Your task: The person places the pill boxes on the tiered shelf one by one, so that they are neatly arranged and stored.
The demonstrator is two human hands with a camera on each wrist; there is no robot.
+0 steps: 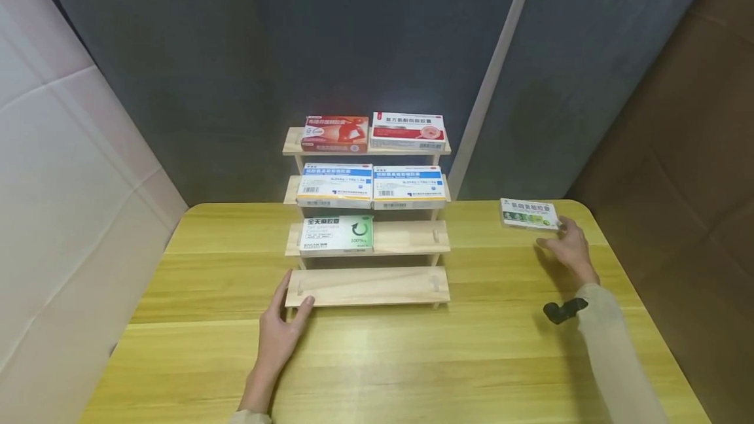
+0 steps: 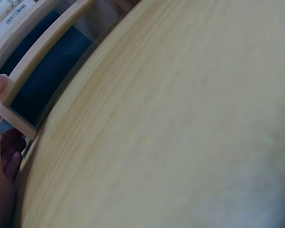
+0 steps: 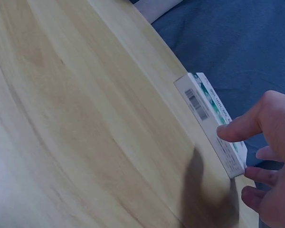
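A wooden stepped rack (image 1: 368, 286) stands mid-table. My left hand (image 1: 281, 332) holds the left end of its lowest step, thumb over the front edge and fingers round the side; the left wrist view shows those fingers (image 2: 12, 152) beside the step's support. On the far right of the table lies a white and green medicine box (image 1: 529, 214). At its right end is my right hand (image 1: 570, 247), thumb and fingers spread apart. In the right wrist view the thumb overlaps the box's long side (image 3: 209, 123), and the fingertips (image 3: 251, 172) are right at its near end.
On the rack's top step sit a red medicine box (image 1: 334, 134) and a white and red one (image 1: 408, 131). Two white and blue boxes (image 1: 334, 185) fill the step below. A green and white box (image 1: 336, 234) lies left on the third step. A grey curtain (image 1: 353, 38) hangs behind.
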